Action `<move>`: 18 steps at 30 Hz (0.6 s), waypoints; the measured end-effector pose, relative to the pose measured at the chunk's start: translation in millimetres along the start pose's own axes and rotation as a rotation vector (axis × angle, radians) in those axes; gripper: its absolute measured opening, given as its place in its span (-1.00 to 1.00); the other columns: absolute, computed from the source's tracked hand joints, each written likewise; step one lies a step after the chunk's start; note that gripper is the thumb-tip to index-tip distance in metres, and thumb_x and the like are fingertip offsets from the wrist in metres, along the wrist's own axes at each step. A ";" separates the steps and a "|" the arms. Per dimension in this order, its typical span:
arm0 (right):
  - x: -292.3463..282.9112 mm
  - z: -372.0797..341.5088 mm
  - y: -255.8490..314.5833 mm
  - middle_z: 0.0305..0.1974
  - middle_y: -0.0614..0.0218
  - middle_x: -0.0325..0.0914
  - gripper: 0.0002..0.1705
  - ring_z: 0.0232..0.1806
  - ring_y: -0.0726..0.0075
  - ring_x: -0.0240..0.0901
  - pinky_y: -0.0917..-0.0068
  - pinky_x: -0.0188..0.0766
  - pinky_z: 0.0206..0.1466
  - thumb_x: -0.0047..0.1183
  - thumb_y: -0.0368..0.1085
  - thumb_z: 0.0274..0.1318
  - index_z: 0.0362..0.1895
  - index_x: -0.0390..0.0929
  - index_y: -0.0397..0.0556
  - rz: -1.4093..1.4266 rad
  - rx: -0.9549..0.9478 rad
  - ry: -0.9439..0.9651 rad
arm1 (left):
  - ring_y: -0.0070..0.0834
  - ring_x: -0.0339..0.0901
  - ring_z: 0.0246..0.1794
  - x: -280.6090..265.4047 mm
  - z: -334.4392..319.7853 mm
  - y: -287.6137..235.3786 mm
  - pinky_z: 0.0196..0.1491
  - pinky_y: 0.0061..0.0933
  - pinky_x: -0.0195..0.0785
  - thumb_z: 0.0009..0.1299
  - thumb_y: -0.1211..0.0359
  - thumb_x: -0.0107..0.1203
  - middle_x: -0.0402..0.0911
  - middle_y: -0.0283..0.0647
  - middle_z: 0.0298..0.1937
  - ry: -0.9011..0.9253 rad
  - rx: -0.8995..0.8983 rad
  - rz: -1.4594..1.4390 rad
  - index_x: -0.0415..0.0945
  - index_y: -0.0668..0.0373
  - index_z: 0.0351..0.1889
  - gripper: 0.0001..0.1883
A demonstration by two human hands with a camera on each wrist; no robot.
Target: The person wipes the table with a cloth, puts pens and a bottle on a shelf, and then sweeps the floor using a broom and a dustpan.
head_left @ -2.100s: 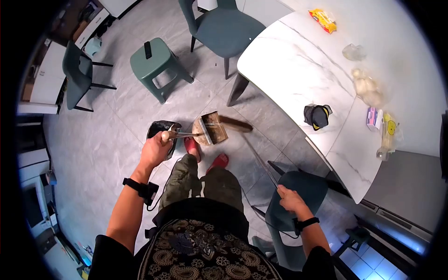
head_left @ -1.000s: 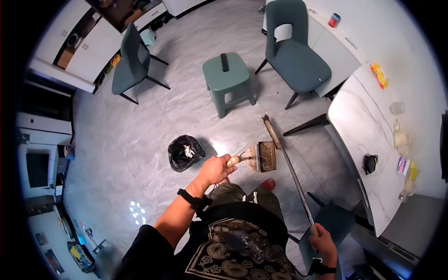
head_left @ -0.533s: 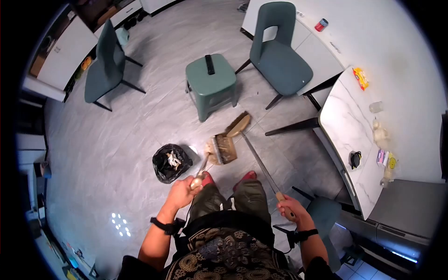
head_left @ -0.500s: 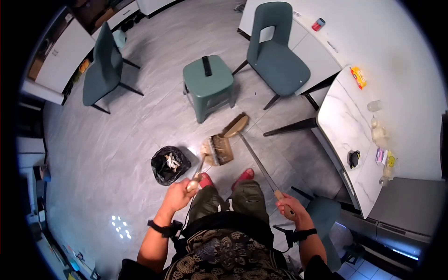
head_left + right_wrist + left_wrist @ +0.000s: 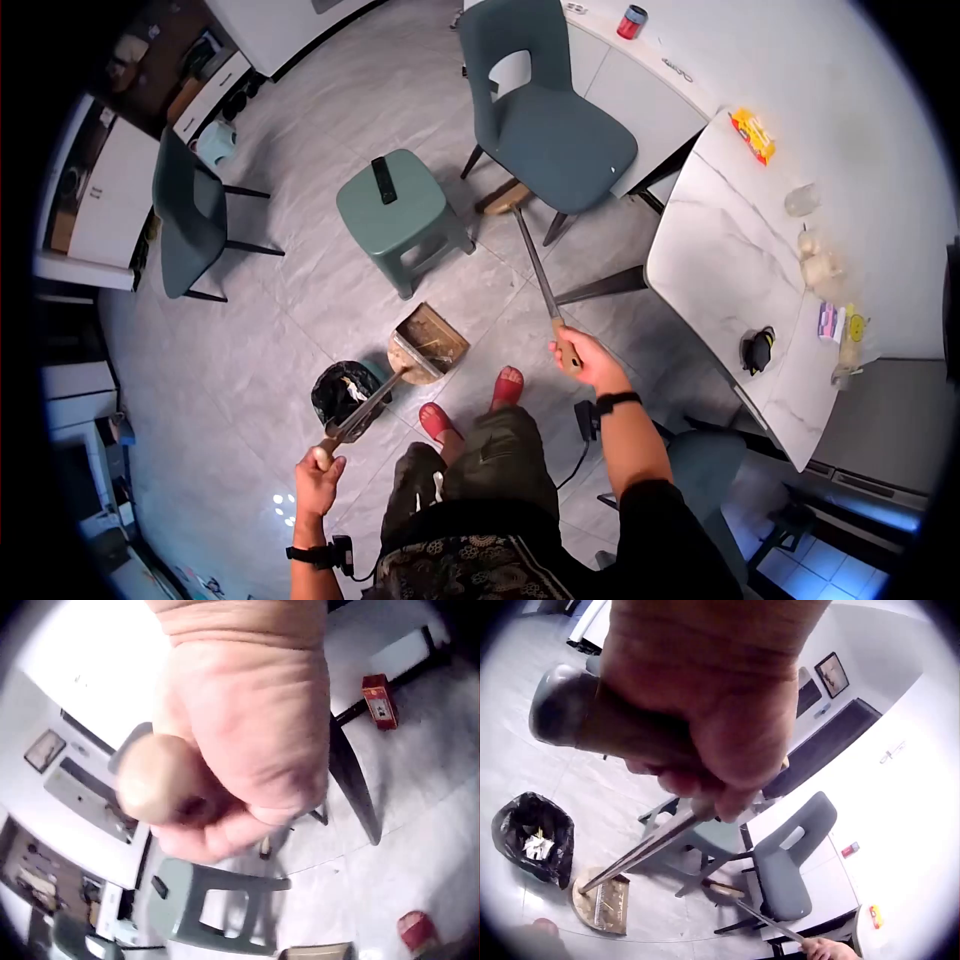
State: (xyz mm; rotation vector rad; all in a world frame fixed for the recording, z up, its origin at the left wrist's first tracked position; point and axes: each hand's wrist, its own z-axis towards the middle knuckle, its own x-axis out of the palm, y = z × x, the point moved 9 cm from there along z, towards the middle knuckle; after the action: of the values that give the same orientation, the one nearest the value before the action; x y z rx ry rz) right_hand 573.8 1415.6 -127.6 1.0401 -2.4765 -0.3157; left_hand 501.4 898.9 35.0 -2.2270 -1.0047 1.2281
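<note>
My left hand (image 5: pixel 318 484) grips the handle of a long-handled dustpan (image 5: pixel 430 342), whose pan rests on the floor with some debris in it. The handle passes over a bin lined with a black bag (image 5: pixel 334 388), which has white scraps inside, clearer in the left wrist view (image 5: pixel 538 847). My right hand (image 5: pixel 592 360) holds the wooden grip of a broom; its head (image 5: pixel 503 197) lies on the floor by a front leg of the grey-green chair (image 5: pixel 560 135). In the right wrist view the right hand (image 5: pixel 244 742) curls round the rounded handle end (image 5: pixel 156 778).
A green stool (image 5: pixel 392 205) with a black object on top stands beyond the dustpan. The marble-topped table (image 5: pixel 700 270) is at the right, holding a black item and packets. Another chair (image 5: pixel 190 215) stands at the left. A red box (image 5: pixel 380 701) shows in the right wrist view.
The broom head has moved away from the dustpan, forward to the chair. My right hand has reached forward; my left hand has moved left and back, and the dustpan handle now crosses the bin.
</note>
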 end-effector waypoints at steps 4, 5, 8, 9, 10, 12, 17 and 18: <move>-13.1 45.1 5.3 -0.47 0.40 0.34 -0.67 -0.55 0.52 0.28 0.51 0.37 -0.52 -0.16 0.08 0.31 -0.14 0.35 0.13 -0.295 0.093 -0.178 | -0.75 0.18 -0.50 -10.5 -0.1 -19.7 -0.43 -0.65 0.14 0.26 0.49 0.20 0.33 -0.55 -0.49 -0.034 -0.060 -0.055 0.53 0.29 -0.11 -0.75; -15.3 44.4 -3.6 -0.48 0.41 0.32 -0.64 -0.55 0.53 0.27 0.52 0.36 -0.54 -0.18 0.12 0.31 -0.15 0.35 0.14 -0.254 0.120 -0.191 | -0.75 0.18 -0.51 -15.1 -0.1 -21.1 -0.44 -0.64 0.15 0.26 0.49 0.20 0.32 -0.55 -0.50 -0.043 -0.032 -0.018 0.53 0.29 -0.11 -0.76; -34.5 21.2 -53.3 -0.53 0.44 0.27 -0.54 -0.59 0.54 0.24 0.53 0.30 -0.61 -0.22 0.25 0.27 -0.15 0.35 0.17 -0.221 0.227 -0.259 | -0.74 0.17 -0.51 -15.6 -6.4 -35.1 -0.45 -0.64 0.13 0.26 0.49 0.21 0.32 -0.54 -0.50 -0.036 -0.068 -0.020 0.51 0.29 -0.23 -0.84; -46.8 1.1 -76.0 -0.57 0.46 0.25 -0.51 -0.63 0.55 0.21 0.54 0.26 -0.65 -0.22 0.30 0.25 -0.14 0.35 0.19 -0.280 0.281 -0.293 | -0.74 0.17 -0.51 -16.1 -3.5 -33.4 -0.45 -0.64 0.12 0.25 0.48 0.22 0.32 -0.54 -0.51 -0.027 -0.057 -0.007 0.50 0.28 -0.26 -0.85; -55.6 -16.2 -96.3 -0.58 0.48 0.24 -0.49 -0.66 0.56 0.19 0.55 0.24 -0.65 -0.19 0.35 0.21 -0.15 0.32 0.23 -0.319 0.303 -0.241 | -0.74 0.17 -0.51 -17.8 -2.9 -31.3 -0.46 -0.65 0.12 0.25 0.48 0.23 0.32 -0.54 -0.51 -0.019 -0.047 0.005 0.50 0.28 -0.29 -0.86; -72.4 -54.4 -128.4 -0.63 0.50 0.21 -0.44 -0.70 0.56 0.16 0.55 0.20 -0.66 -0.14 0.41 0.15 -0.15 0.28 0.25 -0.383 0.309 -0.167 | -0.75 0.17 -0.50 -24.0 -3.2 -33.0 -0.46 -0.65 0.11 0.24 0.48 0.24 0.32 -0.53 -0.51 -0.015 -0.022 -0.001 0.49 0.29 -0.31 -0.85; -108.2 -152.0 -214.6 -0.61 0.44 0.23 -0.39 -0.72 0.52 0.11 0.52 0.10 -0.69 -0.15 0.39 0.17 -0.03 0.30 0.19 -0.334 0.423 -0.196 | -0.75 0.17 -0.62 -55.8 -9.4 -41.8 -0.56 -0.65 0.10 0.24 0.40 0.30 0.32 -0.54 -0.58 -0.049 0.022 -0.038 0.49 0.26 -0.27 -0.78; -108.4 -168.3 -225.2 -0.59 0.43 0.24 -0.38 -0.72 0.53 0.11 0.52 0.09 -0.69 -0.15 0.38 0.18 -0.01 0.30 0.18 -0.338 0.437 -0.188 | -0.76 0.17 -0.65 -62.0 -8.3 -39.1 -0.59 -0.65 0.09 0.25 0.34 0.32 0.31 -0.54 -0.60 -0.044 0.054 -0.066 0.48 0.23 -0.29 -0.76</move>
State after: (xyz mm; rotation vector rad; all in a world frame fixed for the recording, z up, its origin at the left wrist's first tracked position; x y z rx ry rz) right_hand 861.1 1330.9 -94.8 1.6846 -2.5926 0.0392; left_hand 471.0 878.0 98.8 -2.1176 -1.0409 1.2652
